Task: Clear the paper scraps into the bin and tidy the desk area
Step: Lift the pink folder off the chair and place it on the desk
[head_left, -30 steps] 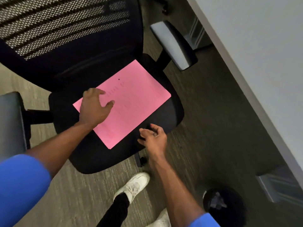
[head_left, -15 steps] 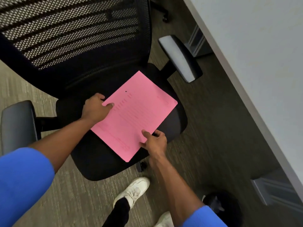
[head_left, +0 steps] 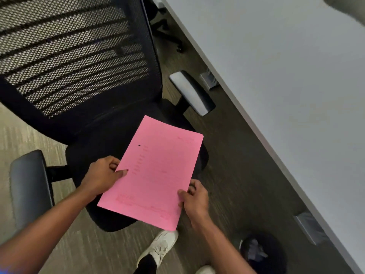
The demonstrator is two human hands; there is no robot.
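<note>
Head view: left hand (head_left: 102,175) and right hand (head_left: 194,198) each grip pink sheet (head_left: 158,171).

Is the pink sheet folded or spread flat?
Spread flat: the pink sheet shows no crease, left hand and right hand gripping opposite edges.

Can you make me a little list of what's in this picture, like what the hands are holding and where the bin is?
left hand: grips the pink paper's left edge
right hand: grips its lower right edge
pink paper: one flat sheet, faint print, held over the chair seat
chair: black, mesh back, two armrests
bin: dark, on the floor by the desk, crumpled scraps inside
desk: grey top, on the right
</note>
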